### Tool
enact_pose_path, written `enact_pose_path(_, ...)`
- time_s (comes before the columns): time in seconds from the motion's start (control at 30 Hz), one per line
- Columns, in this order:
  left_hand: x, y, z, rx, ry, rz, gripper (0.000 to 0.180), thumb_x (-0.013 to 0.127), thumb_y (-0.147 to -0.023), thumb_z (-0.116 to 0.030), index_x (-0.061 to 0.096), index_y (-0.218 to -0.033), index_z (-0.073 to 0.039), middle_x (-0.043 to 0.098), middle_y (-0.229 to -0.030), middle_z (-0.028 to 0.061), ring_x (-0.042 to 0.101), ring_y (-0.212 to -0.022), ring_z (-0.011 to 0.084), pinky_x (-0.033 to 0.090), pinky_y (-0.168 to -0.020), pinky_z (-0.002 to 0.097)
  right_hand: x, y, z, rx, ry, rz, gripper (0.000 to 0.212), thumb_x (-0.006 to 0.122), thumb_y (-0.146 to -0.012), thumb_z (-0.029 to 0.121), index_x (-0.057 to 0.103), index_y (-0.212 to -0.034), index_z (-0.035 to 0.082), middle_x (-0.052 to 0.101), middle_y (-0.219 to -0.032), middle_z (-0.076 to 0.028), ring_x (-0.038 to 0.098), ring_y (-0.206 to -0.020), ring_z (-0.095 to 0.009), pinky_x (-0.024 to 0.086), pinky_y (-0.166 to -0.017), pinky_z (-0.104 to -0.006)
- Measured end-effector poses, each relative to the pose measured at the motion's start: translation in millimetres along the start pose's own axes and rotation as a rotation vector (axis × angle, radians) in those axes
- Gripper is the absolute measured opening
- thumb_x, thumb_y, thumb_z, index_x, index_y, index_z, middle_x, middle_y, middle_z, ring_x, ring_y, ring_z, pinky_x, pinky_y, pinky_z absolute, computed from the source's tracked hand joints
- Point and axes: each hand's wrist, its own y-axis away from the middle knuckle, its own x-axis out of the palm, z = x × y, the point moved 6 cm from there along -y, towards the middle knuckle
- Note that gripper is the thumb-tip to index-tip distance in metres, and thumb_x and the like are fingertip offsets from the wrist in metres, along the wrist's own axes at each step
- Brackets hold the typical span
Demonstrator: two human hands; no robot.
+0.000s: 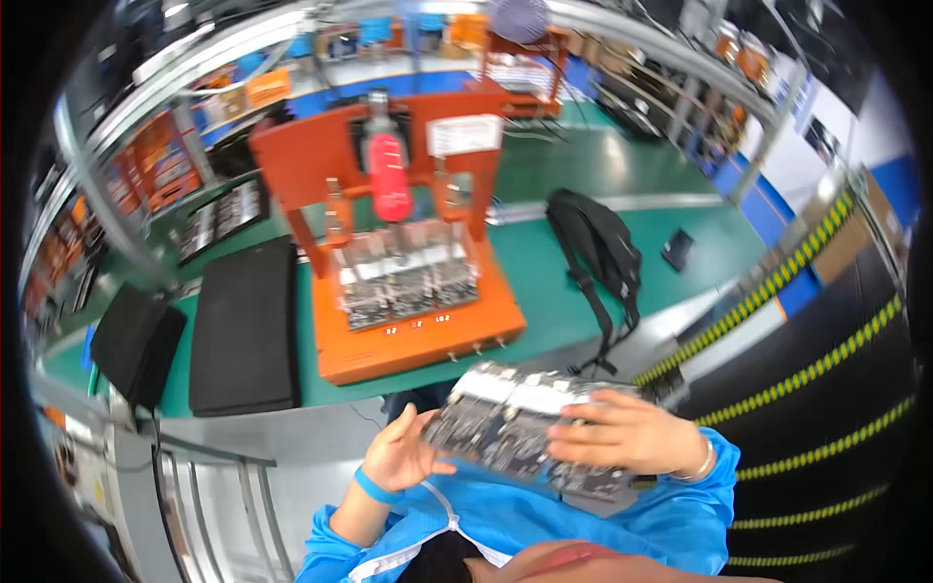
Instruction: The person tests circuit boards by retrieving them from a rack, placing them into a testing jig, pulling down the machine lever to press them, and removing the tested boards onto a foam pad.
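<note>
A dark circuit board panel (501, 428) with white connectors along its far side hangs tilted in front of my chest, apart from the bench. My left hand (400, 455), with a blue band at the wrist, holds its left edge, thumb up and fingers low. Across the panel's right part lies my right hand (622, 434), fingers stretched over the top face; its thumb is hidden. Beyond the panel stands an orange test fixture (418, 355) with a red-handled toggle clamp (390, 180) at its upright plate. Another circuit board panel (413, 287) sits in the fixture.
Black foam pads (243, 330) lie left of the fixture on the green bench (530, 262). To its right are a black bag (595, 243) with straps and a small dark object (677, 250). Black-and-yellow striped edges (807, 389) run along the right. A metal frame (97, 185) rises at left.
</note>
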Motion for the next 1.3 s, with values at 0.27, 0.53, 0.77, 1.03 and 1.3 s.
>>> enact_pose_path(0.27, -16, 127, -44, 0.767, -0.423, -0.251, 0.049, 0.049, -0.089, -0.017, 0.029, -0.129, 0.005, 0.056, -0.109, 0.0198, 0.064, -0.084, 0.0276, 0.059, -0.063, 0.0351, 15, -127, 0, -0.473, -0.211, 0.100, 0.056, 0.060, -0.075, 0.009, 0.043, -0.128, 0.014, 0.038, -0.135, -0.012, 0.033, -0.126, -0.033, 0.028, -0.098, -0.0539)
enact_pose_path(0.53, -23, 150, -53, 1.118, -0.421, -0.485, 0.043, 0.049, -0.090, -0.020, 0.036, -0.124, 0.003, 0.060, -0.102, 0.0167, 0.066, -0.076, 0.0241, 0.057, -0.054, 0.0296, -48, -201, -89, -0.157, -0.207, -0.904, 0.057, 0.070, -0.075, 0.032, 0.047, -0.117, 0.000, 0.044, -0.125, -0.018, 0.039, -0.119, -0.037, 0.032, -0.097, -0.0441)
enact_pose_path(0.77, -35, 132, -65, 1.080, -0.416, -0.367, 0.044, 0.050, -0.089, -0.019, 0.034, -0.124, 0.003, 0.057, -0.107, 0.0182, 0.065, -0.083, 0.0285, 0.059, -0.064, 0.0389, -24, -211, -97, -0.282, -0.405, -1.372, 0.036, 0.061, -0.083, 0.015, 0.044, -0.112, 0.003, 0.046, -0.123, -0.020, 0.039, -0.122, -0.038, 0.033, -0.100, -0.0438)
enact_pose_path(1.03, -39, 113, -65, 1.021, -0.364, -0.332, 0.040, 0.047, -0.091, -0.016, 0.035, -0.124, 0.003, 0.055, -0.112, 0.0178, 0.061, -0.093, 0.0270, 0.055, -0.075, 0.0414, -25, -210, -106, -0.315, -0.483, -1.285, 0.032, 0.061, -0.080, 0.007, 0.044, -0.107, 0.007, 0.042, -0.128, -0.020, 0.033, -0.126, -0.039, 0.028, -0.102, -0.0470)
enact_pose_path(1.3, -34, 110, -66, 1.065, -0.383, -0.459, 0.041, 0.050, -0.090, -0.020, 0.037, -0.122, 0.002, 0.059, -0.105, 0.0137, 0.064, -0.081, 0.0212, 0.055, -0.058, 0.0301, -21, -209, -106, -0.294, -0.446, -1.308, 0.034, 0.060, -0.080, 0.005, 0.042, -0.109, 0.007, 0.042, -0.129, -0.019, 0.031, -0.127, -0.039, 0.027, -0.103, -0.0475)
